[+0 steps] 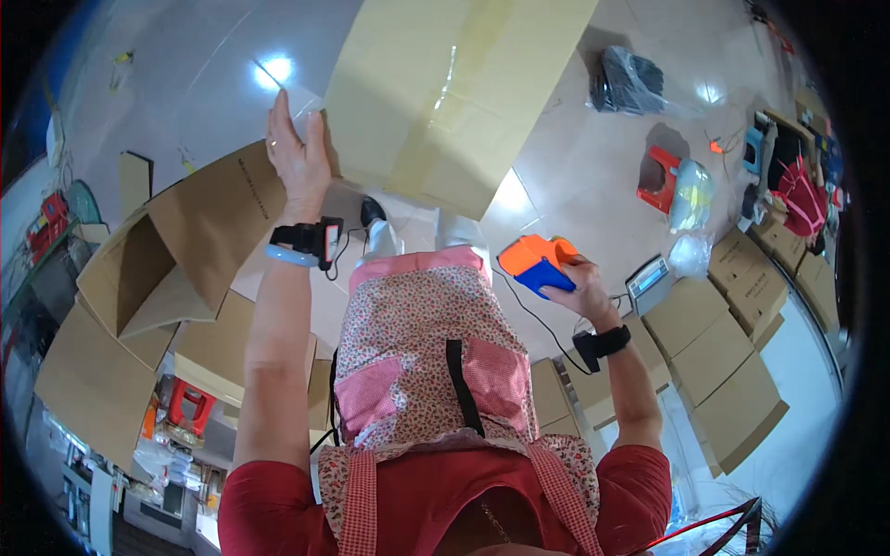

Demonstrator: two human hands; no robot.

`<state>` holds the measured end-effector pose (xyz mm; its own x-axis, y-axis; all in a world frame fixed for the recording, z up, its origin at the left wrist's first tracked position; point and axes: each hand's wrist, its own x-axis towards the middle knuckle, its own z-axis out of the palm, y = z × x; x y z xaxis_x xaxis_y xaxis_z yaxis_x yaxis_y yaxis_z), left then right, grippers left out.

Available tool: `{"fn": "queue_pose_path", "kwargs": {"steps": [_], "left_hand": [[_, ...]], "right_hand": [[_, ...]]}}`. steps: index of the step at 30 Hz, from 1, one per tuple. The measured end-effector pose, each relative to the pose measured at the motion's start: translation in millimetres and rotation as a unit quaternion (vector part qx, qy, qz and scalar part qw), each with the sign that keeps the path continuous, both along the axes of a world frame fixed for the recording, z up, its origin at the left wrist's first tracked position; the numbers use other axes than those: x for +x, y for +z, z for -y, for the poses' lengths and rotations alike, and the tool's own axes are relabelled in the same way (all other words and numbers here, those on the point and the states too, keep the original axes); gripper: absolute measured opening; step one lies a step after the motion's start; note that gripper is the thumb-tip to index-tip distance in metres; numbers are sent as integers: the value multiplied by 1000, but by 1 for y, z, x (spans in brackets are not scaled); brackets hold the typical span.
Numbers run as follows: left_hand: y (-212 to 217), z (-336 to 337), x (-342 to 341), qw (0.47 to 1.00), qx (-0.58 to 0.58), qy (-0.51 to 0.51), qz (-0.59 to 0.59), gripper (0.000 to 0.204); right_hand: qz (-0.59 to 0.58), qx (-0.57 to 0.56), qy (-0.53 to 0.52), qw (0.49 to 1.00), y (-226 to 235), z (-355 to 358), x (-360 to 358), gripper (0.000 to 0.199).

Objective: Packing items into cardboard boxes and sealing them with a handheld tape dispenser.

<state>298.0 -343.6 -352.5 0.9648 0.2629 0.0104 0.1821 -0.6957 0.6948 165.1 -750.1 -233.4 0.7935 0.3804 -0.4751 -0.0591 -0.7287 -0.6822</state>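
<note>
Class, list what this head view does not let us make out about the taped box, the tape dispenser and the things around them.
- Taped cardboard box: its top is cut off by the upper edge.
- Left hand: palm pressed to the box's side, so contact is hidden.
- Orange and blue tape dispenser: the right hand covers its handle.
- Floor under the box: hidden by the box.
- Items at the right rim: too small and distorted.

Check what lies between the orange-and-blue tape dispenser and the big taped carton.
In the head view, only bare glossy floor shows between the tape dispenser in the right hand and the carton; they stay apart.
</note>
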Motion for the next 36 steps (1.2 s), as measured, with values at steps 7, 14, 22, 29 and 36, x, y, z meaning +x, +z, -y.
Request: {"fn": "queue_pose_path", "kwargs": {"steps": [7, 14, 22, 29, 36], "left_hand": [[1, 7, 2, 1000, -15, -27, -3, 55], [-22, 41, -23, 993, -115, -19, -24, 50], [-61, 69, -35, 930, -351, 73, -85, 48], [-6, 58, -25, 986, 10, -167, -14, 57], [-28, -26, 44, 990, -114, -65, -47, 53]], "right_hand": [[-52, -37, -22, 998, -24, 27, -7, 31], [-106, -229, -10, 968, -86, -16, 18, 42], [-106, -343, -57, 932, -170, -51, -1, 45], [-89, -297, -51, 949, -178, -57, -13, 47], [-53, -230, -43, 971, -147, -93, 28, 43]]}}
